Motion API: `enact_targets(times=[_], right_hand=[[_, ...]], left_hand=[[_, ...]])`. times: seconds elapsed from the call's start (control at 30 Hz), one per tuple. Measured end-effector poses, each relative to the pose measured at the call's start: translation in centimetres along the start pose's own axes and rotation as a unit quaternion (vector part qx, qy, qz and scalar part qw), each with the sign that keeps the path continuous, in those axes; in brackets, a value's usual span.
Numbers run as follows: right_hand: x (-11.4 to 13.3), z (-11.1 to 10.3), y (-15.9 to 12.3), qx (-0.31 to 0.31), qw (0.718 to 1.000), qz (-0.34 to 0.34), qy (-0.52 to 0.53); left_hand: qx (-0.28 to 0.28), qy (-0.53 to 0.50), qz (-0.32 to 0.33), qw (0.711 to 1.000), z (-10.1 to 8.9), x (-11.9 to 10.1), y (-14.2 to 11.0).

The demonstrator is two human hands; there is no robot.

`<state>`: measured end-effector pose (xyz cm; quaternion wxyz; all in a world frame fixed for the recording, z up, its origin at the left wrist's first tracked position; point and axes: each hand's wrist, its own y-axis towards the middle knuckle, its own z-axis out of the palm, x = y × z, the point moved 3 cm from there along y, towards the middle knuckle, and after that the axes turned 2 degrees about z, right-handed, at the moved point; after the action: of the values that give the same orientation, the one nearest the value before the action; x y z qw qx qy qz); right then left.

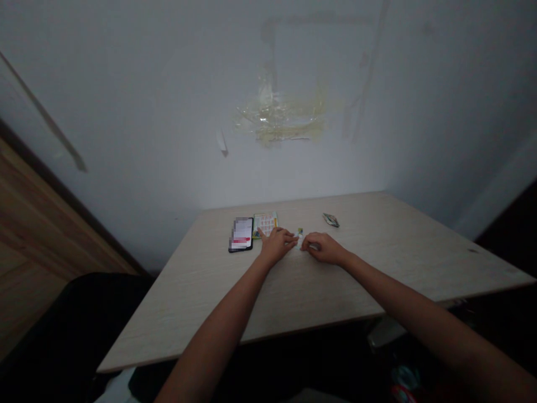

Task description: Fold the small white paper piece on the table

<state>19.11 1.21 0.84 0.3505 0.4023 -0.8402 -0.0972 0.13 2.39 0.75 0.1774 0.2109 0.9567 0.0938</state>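
My left hand [277, 244] rests on the table with its fingers spread, fingertips touching the left side of a small white piece [299, 239] with a yellow and blue-green printed end. Its thumb reaches over the lower edge of a printed card or booklet [267, 220]. Just right of the white piece, my right hand [323, 247] has its fingers curled, thumb and forefinger pinched together at the piece's edge. What the pinch holds is too small to make out.
A phone [241, 234] with a lit screen lies left of the printed card. Behind my right hand is a small flat patterned packet [330, 219]. The pale wooden table [201, 291] meets a wall with peeling tape [285, 120]. A dark seat-like shape [96, 313] stands at left.
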Motion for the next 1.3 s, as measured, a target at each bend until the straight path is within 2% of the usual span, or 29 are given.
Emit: enact_targets(times=[0.07,0.27,0.43,0.77,0.93,1.0,1.17,1.3], right_hand=[[-0.1,-0.1,0.0,-0.005,1.0,0.007,0.014],[-1.0,-0.4,0.1,-0.077,0.996,0.051,0.008],[-1.4,0.0,0.4,-0.058,0.997,0.046,-0.022],[-1.3,0.2,0.3,-0.04,0.999,0.007,0.016],[-2.9,0.1,0.6,-0.086,0.993,0.077,0.01],[-3.5,0.2,0.7,-0.086,0.992,0.094,-0.015],[-4.1,0.6,1.0,-0.075,0.994,0.06,-0.057],[-4.0,0.8,1.1,-0.065,0.994,0.058,-0.07]], left_hand=[[0.0,-0.003,0.005,1.0,-0.1,-0.1,0.0],[0.011,0.004,0.002,1.0,0.0,-0.2,0.0],[0.0,0.005,0.005,1.0,0.2,-0.1,0.0],[-0.006,0.005,-0.004,1.0,0.2,-0.1,0.0],[0.012,0.007,-0.003,1.0,0.1,-0.2,0.0],[0.014,0.005,-0.001,1.0,0.1,-0.3,-0.1],[0.017,0.003,-0.001,1.0,0.0,-0.5,-0.2],[0.019,0.007,-0.003,1.0,0.1,-0.6,-0.3]])
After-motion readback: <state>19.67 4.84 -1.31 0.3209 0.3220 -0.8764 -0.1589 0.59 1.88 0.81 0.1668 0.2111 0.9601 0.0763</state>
